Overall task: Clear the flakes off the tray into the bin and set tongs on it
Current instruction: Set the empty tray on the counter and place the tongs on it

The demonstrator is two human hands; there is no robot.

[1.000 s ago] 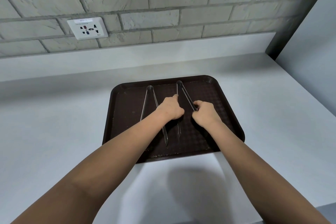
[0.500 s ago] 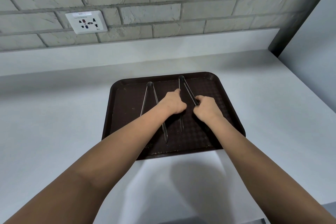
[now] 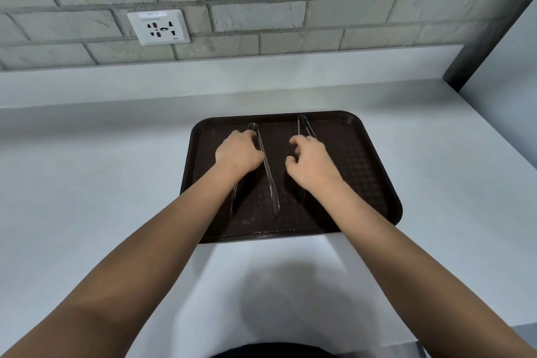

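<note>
A dark brown tray [image 3: 374, 171] lies on the white counter, with small pale flakes [image 3: 247, 221] scattered near its front edge. Two metal tongs lie on it, hinges pointing to the wall. My left hand [image 3: 238, 154] sits over the left tongs [image 3: 269, 180], its fingers curled round them near the hinge. My right hand [image 3: 312, 164] hovers over the right tongs [image 3: 305, 125] with fingers loosely curled and thumb apart, holding nothing that I can see. Most of the right tongs is hidden under this hand. No bin is in view.
The white counter [image 3: 87, 183] stretches left and right of the tray and ends at a front edge near my body. A brick wall with a socket plate [image 3: 159, 27] rises behind. A grey side panel [image 3: 511, 46] closes the right.
My left hand left the right tongs and moved left onto the left tongs. My right hand loosened its hold on the right tongs. The camera view shifted slightly.
</note>
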